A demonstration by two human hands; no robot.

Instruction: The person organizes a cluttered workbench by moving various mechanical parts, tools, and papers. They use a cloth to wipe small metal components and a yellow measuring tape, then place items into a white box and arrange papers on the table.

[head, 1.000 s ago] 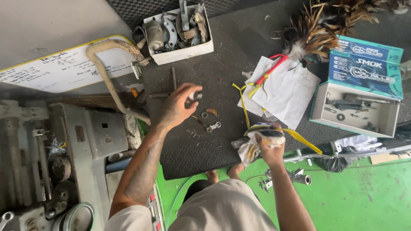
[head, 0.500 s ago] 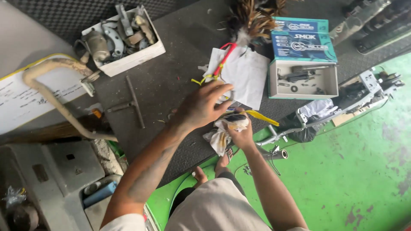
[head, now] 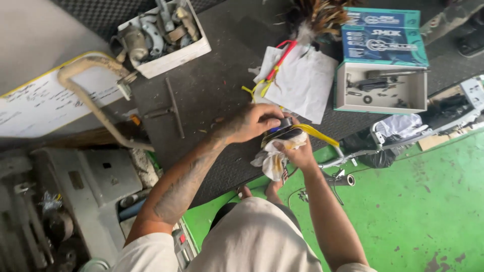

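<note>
Hands, 2, meeting over front edge of dark desk (head: 212,90). Left hand (head: 252,122): fingers curled down over top of small dark round part (head: 283,127), gripping it. Right hand (head: 297,151): underneath, fingers closed round stained white rag (head: 275,161) that cups the part from below; rag hangs down past the wrist. Yellow strap (head: 315,133) runs out to the right from beside the part.

Desk items, approx. positions:
- white box of metal parts (head: 161,38), far left corner
- T-handle wrench (head: 171,108), lying flat, left of the hands
- white paper sheet (head: 302,83) w/ red-handled feather duster (head: 312,20) lying across it, just beyond the hands
- open white box w/ teal lid (head: 383,65), right side, few small dark bits inside

Off desk: whiteboard (head: 45,106) w/ bent tan pipe (head: 85,95) over it, left; green floor (head: 418,211), right; grey machine housing (head: 91,191), lower left.
</note>
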